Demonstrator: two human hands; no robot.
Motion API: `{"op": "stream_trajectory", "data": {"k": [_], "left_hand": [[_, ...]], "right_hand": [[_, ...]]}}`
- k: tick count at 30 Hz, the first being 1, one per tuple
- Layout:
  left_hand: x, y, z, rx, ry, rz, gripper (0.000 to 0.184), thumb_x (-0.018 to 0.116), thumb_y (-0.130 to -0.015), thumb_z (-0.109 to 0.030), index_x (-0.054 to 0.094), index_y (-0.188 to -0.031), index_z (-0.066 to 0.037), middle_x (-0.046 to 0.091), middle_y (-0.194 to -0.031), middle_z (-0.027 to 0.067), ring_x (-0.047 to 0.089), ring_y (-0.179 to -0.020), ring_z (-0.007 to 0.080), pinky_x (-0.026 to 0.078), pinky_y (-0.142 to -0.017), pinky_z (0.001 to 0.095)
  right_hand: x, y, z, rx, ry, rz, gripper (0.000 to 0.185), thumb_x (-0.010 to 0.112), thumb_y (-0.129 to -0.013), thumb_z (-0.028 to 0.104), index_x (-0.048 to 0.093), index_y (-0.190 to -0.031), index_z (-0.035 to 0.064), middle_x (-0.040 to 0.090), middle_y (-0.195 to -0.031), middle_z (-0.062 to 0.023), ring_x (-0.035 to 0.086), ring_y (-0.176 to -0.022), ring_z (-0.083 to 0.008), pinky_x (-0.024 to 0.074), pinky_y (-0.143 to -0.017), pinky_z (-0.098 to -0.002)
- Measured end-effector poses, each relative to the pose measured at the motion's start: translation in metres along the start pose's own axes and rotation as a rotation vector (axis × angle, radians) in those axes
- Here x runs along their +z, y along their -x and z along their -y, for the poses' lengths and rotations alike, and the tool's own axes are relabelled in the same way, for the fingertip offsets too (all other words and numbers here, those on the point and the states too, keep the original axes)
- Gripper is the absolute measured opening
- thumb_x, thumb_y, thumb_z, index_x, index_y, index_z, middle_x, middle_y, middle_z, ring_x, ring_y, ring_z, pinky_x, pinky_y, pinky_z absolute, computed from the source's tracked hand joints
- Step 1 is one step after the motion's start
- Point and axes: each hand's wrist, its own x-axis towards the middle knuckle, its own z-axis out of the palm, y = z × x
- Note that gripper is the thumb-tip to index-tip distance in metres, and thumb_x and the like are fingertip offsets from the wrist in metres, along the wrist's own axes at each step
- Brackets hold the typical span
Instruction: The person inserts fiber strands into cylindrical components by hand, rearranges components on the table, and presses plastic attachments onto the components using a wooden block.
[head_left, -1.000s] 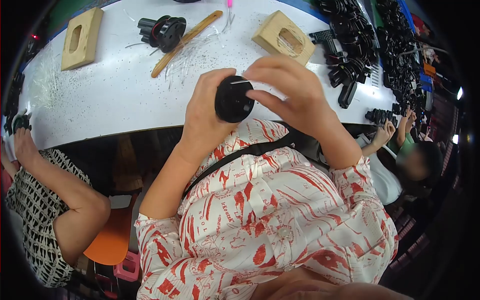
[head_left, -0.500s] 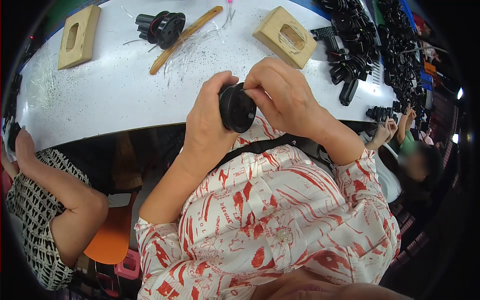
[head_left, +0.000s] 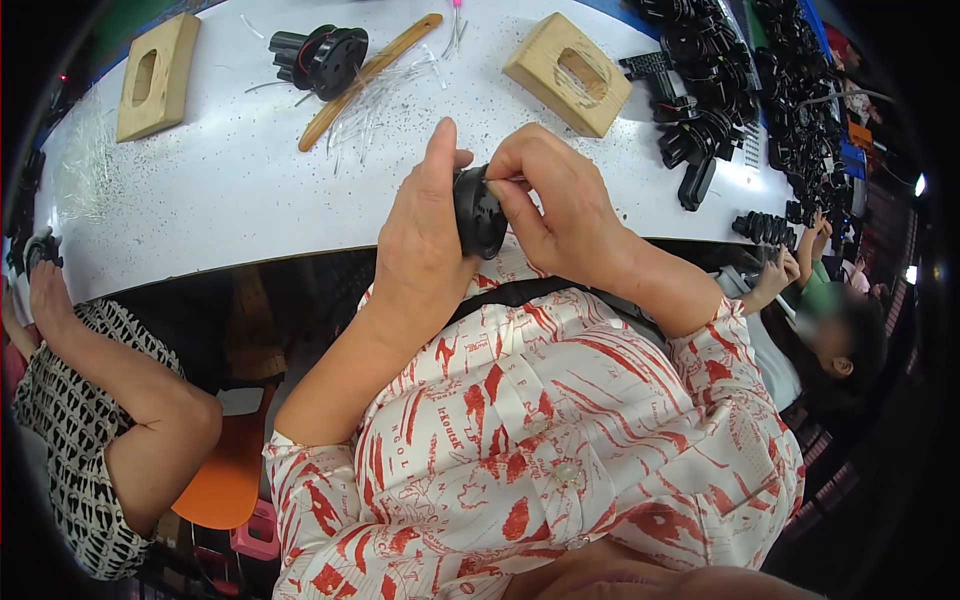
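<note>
A round black plastic part (head_left: 481,215) is gripped in my left hand (head_left: 425,225), its disc face turned to the right. The left thumb or finger on top points upward along its side. My right hand (head_left: 560,205) pinches at the part's upper rim with thumb and forefinger; what lies between those fingertips is too small to make out. Beyond my hands, a similar black part with a red ring (head_left: 320,62) lies on the white table (head_left: 240,190). Beside it rests a wooden stick (head_left: 370,82) over thin clear strands (head_left: 375,105).
Wooden blocks with oval hollows stand at the left (head_left: 158,78) and right (head_left: 570,75). Piled black parts (head_left: 705,80) fill the table's right side. A heap of clear strands (head_left: 85,165) lies far left. Co-workers sit on both sides, one arm (head_left: 130,370) close at left.
The black part in my left hand has turned so its face is seen more edge-on. A left digit has straightened upward. My right hand stays pinched at the rim.
</note>
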Motion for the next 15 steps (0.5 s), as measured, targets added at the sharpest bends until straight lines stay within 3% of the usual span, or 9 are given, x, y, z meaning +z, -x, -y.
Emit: {"op": "stream_trajectory", "data": {"k": [3,6,10,15], "left_hand": [[-0.003,-0.002,-0.004,-0.004,0.028,0.031,0.105,0.088,-0.072,-0.003,0.026,-0.156,-0.005,0.064,-0.127,0.0175,0.067,-0.112,0.0332,0.055,-0.093,0.0384],[-0.017,-0.002,-0.012,-0.278,0.398,0.12,0.102,0.09,-0.069,-0.007,0.033,-0.153,-0.004,0.061,-0.13,0.0174,0.065,-0.114,0.0346,0.054,-0.096,0.04],[-0.021,0.003,-0.002,-0.162,0.097,0.157,0.095,0.091,-0.066,-0.009,0.041,-0.147,-0.004,0.059,-0.13,0.0165,0.063,-0.116,0.0353,0.053,-0.098,0.0411],[-0.022,0.007,-0.006,-0.096,0.005,0.125,0.085,0.09,-0.067,-0.009,0.047,-0.14,-0.004,0.058,-0.129,0.0156,0.059,-0.119,0.0347,0.051,-0.1,0.0417]], "right_hand": [[-0.004,0.0,-0.002,0.032,-0.023,0.007,0.017,0.068,-0.086,-0.007,0.059,-0.099,-0.0016,0.061,-0.093,-0.013,0.062,-0.078,-0.027,0.0522,-0.067,-0.0339],[-0.011,0.002,-0.004,0.064,-0.085,0.048,0.016,0.07,-0.085,-0.006,0.062,-0.099,-0.0018,0.062,-0.093,-0.0128,0.063,-0.078,-0.0261,0.0527,-0.067,-0.0338],[-0.011,0.005,-0.007,0.053,-0.062,0.04,0.015,0.073,-0.084,-0.005,0.064,-0.097,-0.0021,0.063,-0.093,-0.012,0.064,-0.078,-0.0244,0.0526,-0.067,-0.0334],[-0.012,0.007,-0.007,-0.019,-0.047,0.056,0.015,0.071,-0.084,-0.006,0.063,-0.095,-0.0018,0.062,-0.09,-0.0108,0.063,-0.075,-0.0222,0.0513,-0.065,-0.0323]]}}
